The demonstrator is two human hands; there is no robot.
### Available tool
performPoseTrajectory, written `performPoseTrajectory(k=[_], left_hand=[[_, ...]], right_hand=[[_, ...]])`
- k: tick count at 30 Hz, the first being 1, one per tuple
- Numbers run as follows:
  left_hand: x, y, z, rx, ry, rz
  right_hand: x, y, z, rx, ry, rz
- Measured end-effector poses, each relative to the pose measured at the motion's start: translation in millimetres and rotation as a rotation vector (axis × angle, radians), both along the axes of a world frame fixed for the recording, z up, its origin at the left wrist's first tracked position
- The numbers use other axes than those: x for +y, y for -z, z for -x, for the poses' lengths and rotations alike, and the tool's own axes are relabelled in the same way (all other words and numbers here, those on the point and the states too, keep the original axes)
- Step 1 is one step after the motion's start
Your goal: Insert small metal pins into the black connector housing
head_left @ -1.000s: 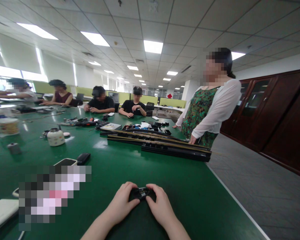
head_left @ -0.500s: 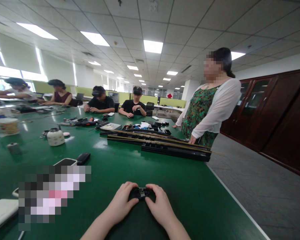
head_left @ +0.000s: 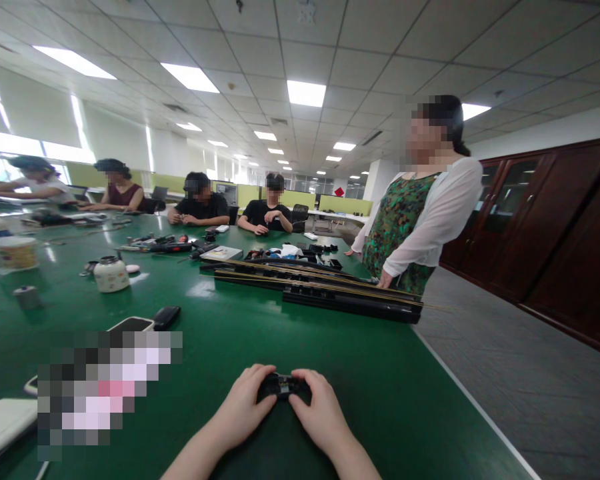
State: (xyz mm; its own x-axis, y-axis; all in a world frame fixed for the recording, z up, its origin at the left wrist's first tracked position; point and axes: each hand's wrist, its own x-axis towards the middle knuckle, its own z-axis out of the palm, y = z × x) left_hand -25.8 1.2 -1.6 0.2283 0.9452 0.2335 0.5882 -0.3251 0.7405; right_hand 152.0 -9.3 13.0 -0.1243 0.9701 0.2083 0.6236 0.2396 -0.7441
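A small black part with a metal clip (head_left: 281,385) rests low over the green table (head_left: 380,373), pinched between both my hands. My left hand (head_left: 243,407) grips its left end with curled fingers. On the other end my right hand (head_left: 319,410) closes the same way. Fingers cover most of the part.
Long black rails with brass strips (head_left: 320,288) lie across the table ahead; a standing person (head_left: 420,213) touches their right end. Several seated people work at the far side. A phone (head_left: 130,325), black case (head_left: 167,316), white jar (head_left: 111,274) and white box (head_left: 3,427) sit left.
My hands and the small part stay in place; the fingers shift only slightly. The standing person's head turns a little.
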Motion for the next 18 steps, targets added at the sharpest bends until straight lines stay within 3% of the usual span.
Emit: performPoseTrajectory(k=[18], left_hand=[[0.5, 1.2, 0.0, -0.009, -0.008, 0.012]], right_hand=[[-1.0, -1.9, -0.1, 0.009, -0.012, 0.008]])
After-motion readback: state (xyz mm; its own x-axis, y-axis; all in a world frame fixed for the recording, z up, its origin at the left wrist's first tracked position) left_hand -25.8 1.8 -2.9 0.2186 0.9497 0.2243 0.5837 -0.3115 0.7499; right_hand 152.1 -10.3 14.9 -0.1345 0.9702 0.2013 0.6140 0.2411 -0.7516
